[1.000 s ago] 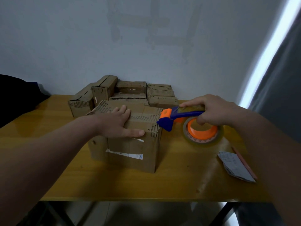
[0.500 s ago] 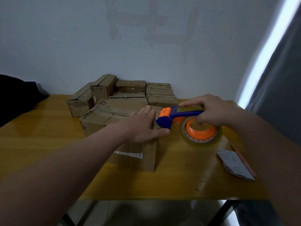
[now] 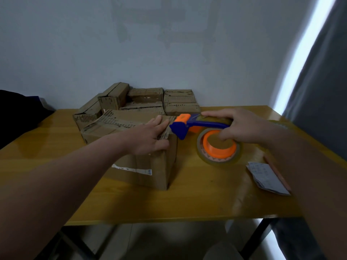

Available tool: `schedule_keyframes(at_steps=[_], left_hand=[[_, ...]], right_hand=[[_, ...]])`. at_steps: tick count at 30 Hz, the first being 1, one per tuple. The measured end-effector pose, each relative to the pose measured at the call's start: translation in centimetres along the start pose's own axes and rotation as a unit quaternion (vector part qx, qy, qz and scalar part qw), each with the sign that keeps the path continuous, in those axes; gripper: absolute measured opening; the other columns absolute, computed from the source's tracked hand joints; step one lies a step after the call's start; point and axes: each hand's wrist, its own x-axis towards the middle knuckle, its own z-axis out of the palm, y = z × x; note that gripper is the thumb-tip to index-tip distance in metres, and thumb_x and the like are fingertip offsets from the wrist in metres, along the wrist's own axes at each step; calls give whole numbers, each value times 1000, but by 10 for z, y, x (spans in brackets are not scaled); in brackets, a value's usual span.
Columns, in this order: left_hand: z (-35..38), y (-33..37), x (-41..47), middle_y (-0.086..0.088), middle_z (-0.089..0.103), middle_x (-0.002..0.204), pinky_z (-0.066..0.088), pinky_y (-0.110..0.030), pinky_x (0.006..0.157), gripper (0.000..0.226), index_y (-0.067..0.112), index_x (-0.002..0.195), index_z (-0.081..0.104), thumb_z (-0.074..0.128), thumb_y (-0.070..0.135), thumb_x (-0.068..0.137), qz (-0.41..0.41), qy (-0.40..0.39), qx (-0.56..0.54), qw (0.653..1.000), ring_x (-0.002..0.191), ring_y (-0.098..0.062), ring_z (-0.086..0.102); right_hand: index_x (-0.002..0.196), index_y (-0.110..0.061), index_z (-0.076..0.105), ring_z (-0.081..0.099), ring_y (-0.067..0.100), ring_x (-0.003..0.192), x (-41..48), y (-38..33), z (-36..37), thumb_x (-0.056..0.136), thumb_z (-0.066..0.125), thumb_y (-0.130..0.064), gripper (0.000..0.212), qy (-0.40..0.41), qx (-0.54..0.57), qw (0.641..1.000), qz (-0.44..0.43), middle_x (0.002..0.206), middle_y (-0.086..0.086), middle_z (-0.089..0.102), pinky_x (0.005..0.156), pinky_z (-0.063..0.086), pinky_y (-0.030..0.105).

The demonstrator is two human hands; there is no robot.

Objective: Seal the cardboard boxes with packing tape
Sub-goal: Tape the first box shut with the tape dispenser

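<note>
The left hand point(image 3: 150, 136) presses flat, fingers together, covering the top right edge of the front cardboard box point(image 3: 148, 166) on the table point(image 3: 187, 201), while the right hand point(image 3: 242, 126) wraps the mostly hidden handle of the tape dispenser point(image 3: 187, 125) just beside it.

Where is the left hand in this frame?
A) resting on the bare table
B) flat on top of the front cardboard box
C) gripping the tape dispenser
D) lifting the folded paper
B: the left hand lies with straight fingers on the top of the front cardboard box, near its right edge, while the right hand grips the tape dispenser.
</note>
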Motion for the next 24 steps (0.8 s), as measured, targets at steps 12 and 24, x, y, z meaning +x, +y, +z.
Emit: schedule_keyframes(at_steps=[12, 24], left_hand=[[-2, 1, 2, -8, -17, 157, 6, -39, 116, 80, 23, 150, -11, 35, 56, 93, -15, -20, 2, 1000, 145, -23, -7], [0, 20, 18, -18, 27, 148, 35, -44, 106, 51, 12, 146, 26, 27, 38, 102, -55, 45, -37, 997, 132, -31, 35]], right_hand=[[130, -51, 46, 53, 1, 51, -19, 23, 2, 82, 66, -14, 65, -52, -81, 995, 33, 79, -14, 52, 46, 38, 15], [130, -32, 58, 49, 11, 78, 55, -67, -2, 75, 62, -2, 63, -155, -312, 936, 51, 88, -12, 50, 59, 40, 24]])
